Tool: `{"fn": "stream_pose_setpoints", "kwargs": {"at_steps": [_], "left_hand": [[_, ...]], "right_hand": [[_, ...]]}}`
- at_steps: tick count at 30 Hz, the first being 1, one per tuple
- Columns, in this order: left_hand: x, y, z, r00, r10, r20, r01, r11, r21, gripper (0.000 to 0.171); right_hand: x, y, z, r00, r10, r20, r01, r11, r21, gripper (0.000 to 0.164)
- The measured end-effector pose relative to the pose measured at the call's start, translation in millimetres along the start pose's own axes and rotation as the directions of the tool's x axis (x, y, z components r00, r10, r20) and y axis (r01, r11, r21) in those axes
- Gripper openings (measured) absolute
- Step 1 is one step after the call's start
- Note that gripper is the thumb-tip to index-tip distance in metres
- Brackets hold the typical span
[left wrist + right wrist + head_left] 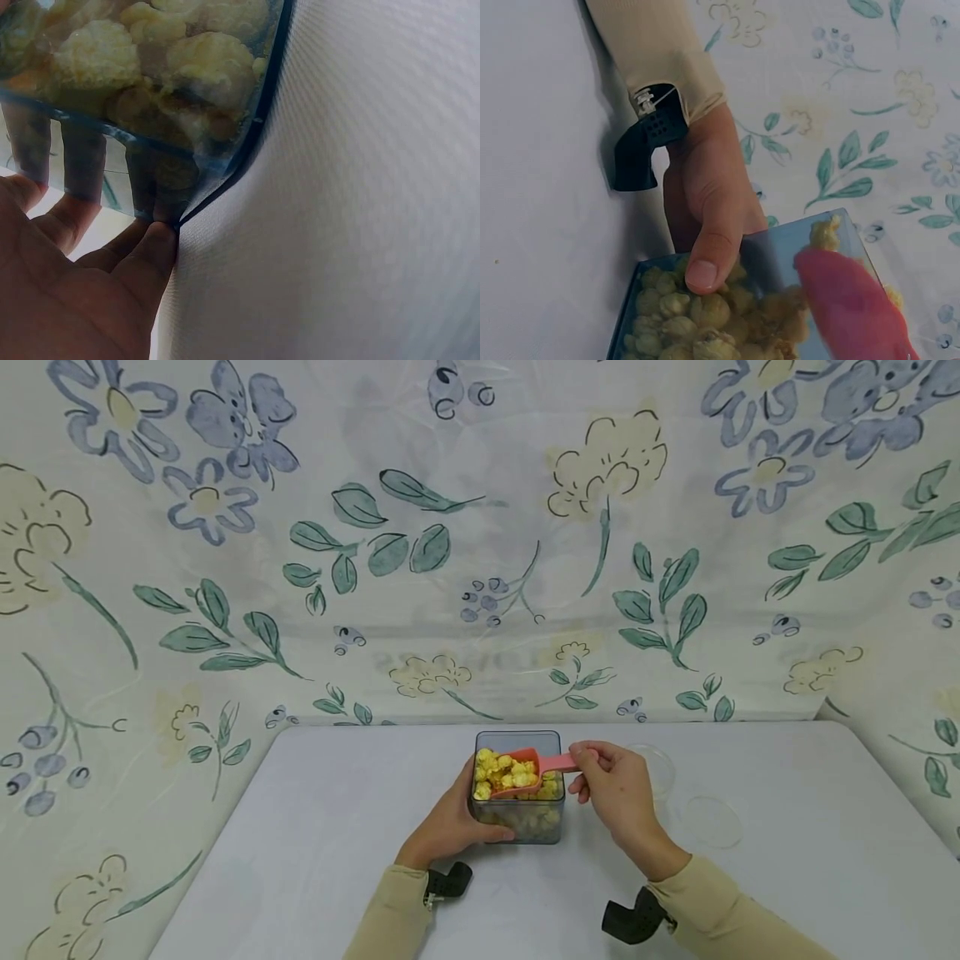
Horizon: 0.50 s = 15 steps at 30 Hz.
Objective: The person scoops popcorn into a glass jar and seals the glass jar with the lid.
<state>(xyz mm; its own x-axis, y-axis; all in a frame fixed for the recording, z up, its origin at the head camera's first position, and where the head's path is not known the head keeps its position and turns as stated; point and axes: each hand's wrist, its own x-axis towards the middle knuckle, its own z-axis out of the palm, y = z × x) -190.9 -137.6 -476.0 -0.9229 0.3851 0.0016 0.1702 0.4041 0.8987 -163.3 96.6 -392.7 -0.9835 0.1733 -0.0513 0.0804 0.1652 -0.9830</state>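
A clear, dark-tinted square container (525,831) stands on the table, filled with yellow popcorn (486,763). My left hand (453,818) grips it by its left side, thumb across the front wall. In the left wrist view, the fingers (67,221) show partly through the tinted plastic. A pinkish-red scoop (557,763) lies over the container's opening, its bowl heaped with popcorn. My right hand (622,789) pinches the end of the scoop's handle between thumb and fingers, right of the container. From the right wrist, the scoop (851,307) overlaps the container's wall.
Two thin clear round discs, one farther back (658,768) and one nearer (711,822), lie on the white table (300,852) to the right. A floral cloth (495,552) hangs behind and at both sides. Black devices (633,920) are strapped to both wrists.
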Motion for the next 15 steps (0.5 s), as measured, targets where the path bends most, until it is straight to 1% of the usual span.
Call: {"fn": "stream_pose_setpoints", "kwargs": {"at_steps": [3, 6, 7, 9, 13, 14, 15], "left_hand": [[0.3, -0.4, -0.1, 1.000, 0.002, -0.001, -0.002, 1.000, 0.007, 0.123], [0.7, -0.5, -0.3, 1.000, 0.017, -0.003, -0.017, 1.000, 0.004, 0.122], [-0.6, 3.8, -1.1, 1.000, 0.019, 0.002, -0.019, 1.000, -0.002, 0.120], [-0.1, 4.0, -1.4, 1.000, 0.023, 0.004, -0.023, 1.000, -0.010, 0.120], [0.2, 4.1, -1.5, 1.000, 0.013, 0.010, -0.012, 1.000, -0.022, 0.120], [1.6, -0.5, -0.7, 1.000, 0.014, 0.006, -0.013, 1.000, -0.017, 0.121], [1.5, -0.8, -0.6, 1.000, 0.017, 0.006, -0.016, 1.000, -0.015, 0.120]], "right_hand": [[0.3, 0.2, 0.9, 1.000, 0.005, -0.001, -0.005, 1.000, 0.001, 0.026], [0.2, 0.0, 1.7, 1.000, 0.013, -0.003, -0.013, 1.000, 0.003, 0.026], [0.1, -0.1, 1.8, 1.000, 0.013, -0.001, -0.013, 1.000, 0.004, 0.026], [0.0, -0.3, 1.8, 1.000, 0.015, 0.004, -0.015, 1.000, 0.001, 0.026], [0.4, 0.9, 0.0, 1.000, -0.004, 0.013, 0.004, 1.000, -0.009, 0.028], [0.5, 1.4, -0.7, 1.000, -0.006, 0.012, 0.006, 1.000, -0.011, 0.028], [0.7, 1.8, -1.3, 1.000, -0.010, 0.008, 0.010, 1.000, -0.011, 0.028]]}}
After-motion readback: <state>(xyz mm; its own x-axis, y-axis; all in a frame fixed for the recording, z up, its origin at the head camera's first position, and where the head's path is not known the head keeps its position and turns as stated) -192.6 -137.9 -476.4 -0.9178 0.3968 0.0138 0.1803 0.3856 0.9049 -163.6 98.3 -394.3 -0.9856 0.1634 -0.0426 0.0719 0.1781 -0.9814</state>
